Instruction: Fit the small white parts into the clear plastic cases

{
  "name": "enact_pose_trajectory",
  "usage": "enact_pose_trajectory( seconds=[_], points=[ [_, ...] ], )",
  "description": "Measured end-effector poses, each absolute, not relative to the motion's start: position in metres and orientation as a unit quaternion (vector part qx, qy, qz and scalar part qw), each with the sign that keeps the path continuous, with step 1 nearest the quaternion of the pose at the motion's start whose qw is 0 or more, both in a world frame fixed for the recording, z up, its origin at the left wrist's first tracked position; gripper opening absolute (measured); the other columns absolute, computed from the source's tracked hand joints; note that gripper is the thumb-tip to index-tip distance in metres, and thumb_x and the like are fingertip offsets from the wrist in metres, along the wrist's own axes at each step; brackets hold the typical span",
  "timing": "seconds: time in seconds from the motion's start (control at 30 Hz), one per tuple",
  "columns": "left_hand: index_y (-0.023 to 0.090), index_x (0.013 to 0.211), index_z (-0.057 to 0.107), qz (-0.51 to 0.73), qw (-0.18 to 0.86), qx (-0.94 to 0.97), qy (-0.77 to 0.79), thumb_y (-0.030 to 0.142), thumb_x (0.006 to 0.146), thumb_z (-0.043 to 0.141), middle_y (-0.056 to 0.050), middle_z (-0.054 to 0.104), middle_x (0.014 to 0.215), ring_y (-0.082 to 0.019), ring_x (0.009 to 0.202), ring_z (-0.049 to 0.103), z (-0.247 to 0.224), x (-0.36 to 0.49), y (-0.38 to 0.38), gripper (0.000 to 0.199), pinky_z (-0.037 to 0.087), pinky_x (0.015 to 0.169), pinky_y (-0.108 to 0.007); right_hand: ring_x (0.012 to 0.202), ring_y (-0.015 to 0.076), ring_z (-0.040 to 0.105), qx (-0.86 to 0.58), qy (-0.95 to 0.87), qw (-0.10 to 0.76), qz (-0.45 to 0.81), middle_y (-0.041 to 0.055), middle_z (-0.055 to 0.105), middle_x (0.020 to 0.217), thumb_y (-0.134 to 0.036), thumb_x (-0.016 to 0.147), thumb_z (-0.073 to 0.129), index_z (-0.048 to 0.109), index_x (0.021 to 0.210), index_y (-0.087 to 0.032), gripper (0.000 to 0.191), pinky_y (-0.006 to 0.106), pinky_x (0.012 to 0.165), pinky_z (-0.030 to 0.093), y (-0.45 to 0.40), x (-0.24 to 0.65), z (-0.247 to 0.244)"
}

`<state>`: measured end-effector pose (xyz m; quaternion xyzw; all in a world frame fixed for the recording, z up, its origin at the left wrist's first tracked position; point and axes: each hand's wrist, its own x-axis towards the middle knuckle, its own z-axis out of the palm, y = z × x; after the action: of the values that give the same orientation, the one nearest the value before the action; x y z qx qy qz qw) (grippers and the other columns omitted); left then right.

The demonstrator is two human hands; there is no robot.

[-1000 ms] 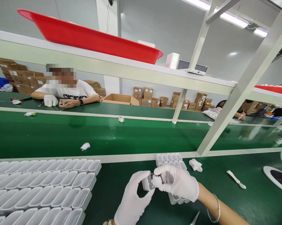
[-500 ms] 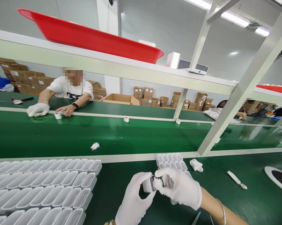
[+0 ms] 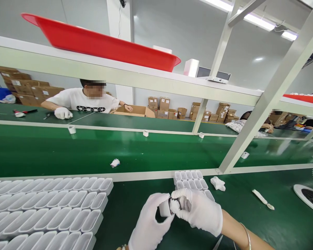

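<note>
My left hand (image 3: 151, 222), in a white glove, grips a small white plastic housing (image 3: 164, 209) between thumb and fingers. My gloved right hand (image 3: 200, 211) is pressed up to the housing's right end, pinching a small white part with a dark edge (image 3: 175, 206). The fingers hide much of this part, so how deep it sits in the housing cannot be seen. Just behind my right hand lies a group of small white trays (image 3: 189, 175). Rows of larger, similar white trays (image 3: 67, 205) cover the bench to my left.
A green conveyor belt (image 3: 88, 149) carries a white-and-dark piece (image 3: 115, 163) and several white housings (image 3: 145, 133). A crumpled white item (image 3: 218, 183), a white tube-like tool (image 3: 260, 197) and a fan (image 3: 307, 201) lie right. A slanted post (image 3: 265, 83) rises there. Across sits a co-worker (image 3: 85, 100).
The pieces on the belt have shifted right. The co-worker has leaned right, one arm now reaching to the open carton. My hands keep nearly the same pose around the housing.
</note>
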<state>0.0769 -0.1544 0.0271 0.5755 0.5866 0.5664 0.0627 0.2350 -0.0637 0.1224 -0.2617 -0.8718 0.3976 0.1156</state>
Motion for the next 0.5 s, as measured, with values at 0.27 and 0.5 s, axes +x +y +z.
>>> enact_pose_trajectory(
  seconds=[0.27, 0.5],
  points=[
    [0.025, 0.110, 0.065, 0.556, 0.115, 0.562, 0.602, 0.021, 0.076, 0.066, -0.007, 0.072, 0.105, -0.026, 0.097, 0.073, 0.027, 0.076, -0.154, 0.035, 0.063, 0.087, -0.043, 0.083, 0.0212, 0.065, -0.322, -0.843, 0.052, 0.428, 0.0019, 0.070, 0.093, -0.024, 0.063, 0.087, 0.059, 0.135, -0.026, 0.078, 0.036, 0.085, 0.055, -0.048, 0.234, 0.118],
    [0.025, 0.115, 0.064, 0.523, 0.179, 0.576, 0.602, 0.017, 0.076, 0.067, -0.009, 0.070, 0.116, -0.028, 0.108, 0.070, 0.017, 0.073, -0.157, 0.040, 0.058, 0.096, -0.047, 0.077, 0.0205, 0.066, -0.305, -0.855, 0.040, 0.417, 0.0013, 0.070, 0.089, -0.043, 0.060, 0.091, 0.051, 0.144, -0.028, 0.094, 0.033, 0.078, 0.056, -0.046, 0.236, 0.110]
  ],
)
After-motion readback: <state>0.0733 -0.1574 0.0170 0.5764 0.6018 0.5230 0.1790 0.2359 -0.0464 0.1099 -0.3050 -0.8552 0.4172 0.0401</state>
